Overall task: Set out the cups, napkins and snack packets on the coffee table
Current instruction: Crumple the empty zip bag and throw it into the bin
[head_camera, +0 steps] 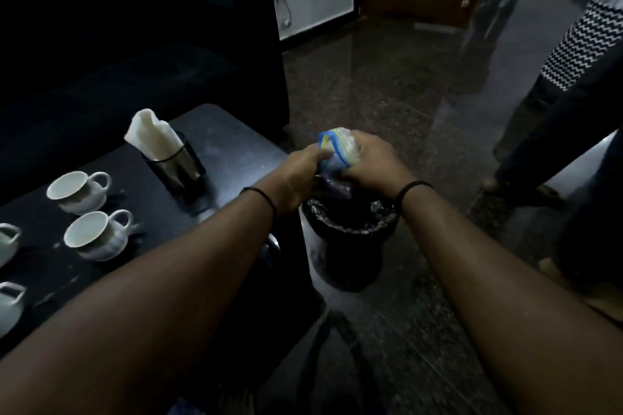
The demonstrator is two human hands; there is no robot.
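Seemingly both hands, left hand (296, 175) and right hand (371, 162), clutch packet (332, 145).

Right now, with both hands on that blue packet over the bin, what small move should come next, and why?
Probably carry the blue packet left, toward the coffee table. Both hands, left and right, grip it above the lined bin, not the table. The cups and the napkins in their holder already stand there, and no packet shows on the table.
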